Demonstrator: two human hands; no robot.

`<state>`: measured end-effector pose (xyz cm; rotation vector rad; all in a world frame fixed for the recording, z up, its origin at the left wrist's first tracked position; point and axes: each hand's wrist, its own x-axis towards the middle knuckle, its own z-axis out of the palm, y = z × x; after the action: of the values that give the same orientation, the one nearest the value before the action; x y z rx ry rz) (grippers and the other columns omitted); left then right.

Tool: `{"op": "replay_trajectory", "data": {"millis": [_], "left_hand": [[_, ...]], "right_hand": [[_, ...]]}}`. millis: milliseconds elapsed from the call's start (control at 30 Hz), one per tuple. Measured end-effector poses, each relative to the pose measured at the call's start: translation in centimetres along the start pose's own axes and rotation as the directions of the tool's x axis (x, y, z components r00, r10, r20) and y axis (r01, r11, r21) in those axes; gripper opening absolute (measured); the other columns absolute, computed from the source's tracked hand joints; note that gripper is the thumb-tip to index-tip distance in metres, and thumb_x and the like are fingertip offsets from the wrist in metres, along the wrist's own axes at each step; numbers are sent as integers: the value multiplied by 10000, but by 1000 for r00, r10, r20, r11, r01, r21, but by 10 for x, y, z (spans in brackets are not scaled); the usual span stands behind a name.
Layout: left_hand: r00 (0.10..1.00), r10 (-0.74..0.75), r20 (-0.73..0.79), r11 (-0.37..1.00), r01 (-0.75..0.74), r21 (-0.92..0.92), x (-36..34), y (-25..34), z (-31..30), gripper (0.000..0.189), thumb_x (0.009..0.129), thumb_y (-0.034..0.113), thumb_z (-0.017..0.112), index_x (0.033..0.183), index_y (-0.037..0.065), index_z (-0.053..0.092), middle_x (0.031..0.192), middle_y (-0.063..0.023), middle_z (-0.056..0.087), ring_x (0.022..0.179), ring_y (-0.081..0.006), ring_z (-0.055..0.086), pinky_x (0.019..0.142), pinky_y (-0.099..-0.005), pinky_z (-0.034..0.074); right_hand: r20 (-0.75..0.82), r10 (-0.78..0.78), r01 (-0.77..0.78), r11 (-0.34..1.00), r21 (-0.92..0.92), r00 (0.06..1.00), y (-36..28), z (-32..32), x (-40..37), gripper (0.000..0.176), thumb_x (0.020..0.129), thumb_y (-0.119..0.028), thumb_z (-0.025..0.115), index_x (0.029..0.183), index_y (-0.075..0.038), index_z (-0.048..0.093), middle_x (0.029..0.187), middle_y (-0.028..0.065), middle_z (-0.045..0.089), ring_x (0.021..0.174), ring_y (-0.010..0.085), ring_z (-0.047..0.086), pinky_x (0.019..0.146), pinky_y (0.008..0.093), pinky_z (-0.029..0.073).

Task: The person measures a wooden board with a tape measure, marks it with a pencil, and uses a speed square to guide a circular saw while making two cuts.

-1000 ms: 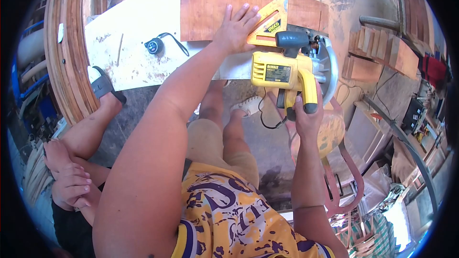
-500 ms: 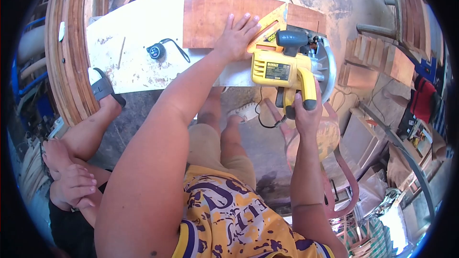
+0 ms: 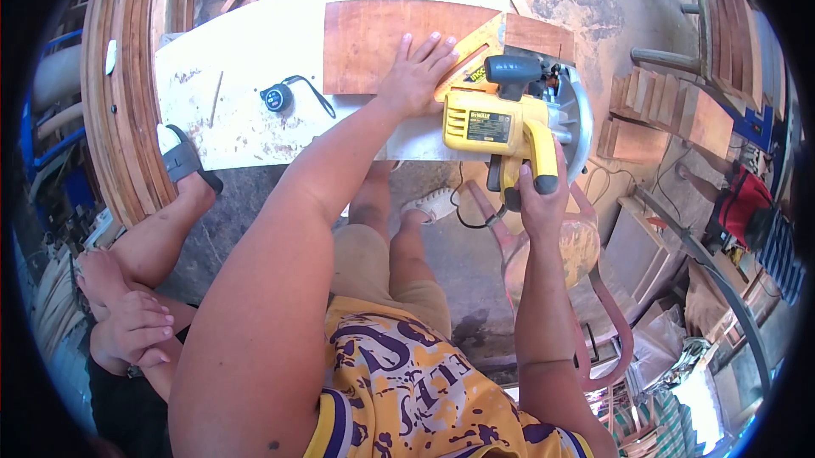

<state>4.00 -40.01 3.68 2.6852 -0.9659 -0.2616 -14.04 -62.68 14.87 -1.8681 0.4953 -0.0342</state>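
Note:
A yellow circular saw (image 3: pixel 488 123) rests at the right end of the white work surface (image 3: pixel 246 50). My right hand (image 3: pixel 543 195) is wrapped round its rear handle. The saw stands partly over a reddish-brown wooden board (image 3: pixel 365 42), whose end piece (image 3: pixel 536 36) shows beyond a yellow speed square (image 3: pixel 475 50). Spread flat, my left hand (image 3: pixel 416 74) presses on the board, its fingers against the square's edge. A black tape measure (image 3: pixel 277 97) with a wrist strap lies to the left. The saw's body hides where its blade meets the wood.
Long planks (image 3: pixel 127 93) are stacked at left, beside a seated person's foot (image 3: pixel 195 182) and folded hands (image 3: pixel 136 326). Cut wood blocks (image 3: pixel 671 106) lie at right. A pinkish chair (image 3: pixel 556 258) stands below the saw, whose cord (image 3: pixel 467 219) hangs down. Another person (image 3: pixel 743 203) is at far right.
The view has shifted slightly, so the board and table sit a little lower. Both my hands keep their places on the board and saw. The person at far right has moved a little.

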Motion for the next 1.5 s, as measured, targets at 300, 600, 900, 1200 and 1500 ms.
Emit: {"op": "replay_trajectory", "data": {"millis": [300, 600, 900, 1200, 1500], "left_hand": [[1000, -19, -1, 1000, 19, 5, -10, 6, -5, 875, 792, 539, 741, 1514, 172, 411, 1643, -33, 294, 1538, -236, 203, 1247, -565, 63], [998, -46, 32, 999, 46, 15, -13, 9, -8, 893, 798, 555, 734, 1529, 179, 385, 1649, -26, 276, 1543, -225, 179, 1254, -552, 48], [999, -32, 7, 999, 32, 3, -17, 12, 0, 867, 804, 526, 733, 1520, 167, 401, 1642, -43, 291, 1539, -241, 191, 1250, -554, 55], [996, -5, -84, 998, 0, -67, -28, 15, 17, 842, 771, 444, 754, 1486, 129, 440, 1619, -80, 340, 1516, -281, 262, 1225, -580, 135], [989, 3, -147, 996, -17, -92, -40, 22, 38, 931, 706, 445, 792, 1494, 113, 423, 1606, -92, 361, 1499, -306, 295, 1220, -581, 157]], "right_hand": [[11, 99, -99, 993, 59, 995, -12, 1, -3, 644, 913, -25, 646, 1499, 21, 382, 1397, 150, 544, 1284, 221, 527, 1078, 341, 415], [14, 92, -93, 994, 54, 996, -13, -1, -2, 652, 907, -19, 651, 1499, 22, 380, 1406, 152, 538, 1281, 223, 528, 1075, 342, 417], [32, 71, -72, 996, 55, 997, -13, -2, -2, 652, 907, -19, 648, 1499, 26, 379, 1401, 155, 539, 1277, 222, 530, 1077, 344, 418], [25, 43, -44, 997, 56, 999, 3, -2, -1, 650, 910, -22, 651, 1498, 30, 381, 1406, 154, 542, 1270, 218, 534, 1066, 336, 427], [40, -55, 56, 998, -26, 998, 14, -5, 0, 621, 931, -11, 624, 1508, -39, 396, 1122, 60, 582, 810, 82, 556, 647, 215, 488]]}}
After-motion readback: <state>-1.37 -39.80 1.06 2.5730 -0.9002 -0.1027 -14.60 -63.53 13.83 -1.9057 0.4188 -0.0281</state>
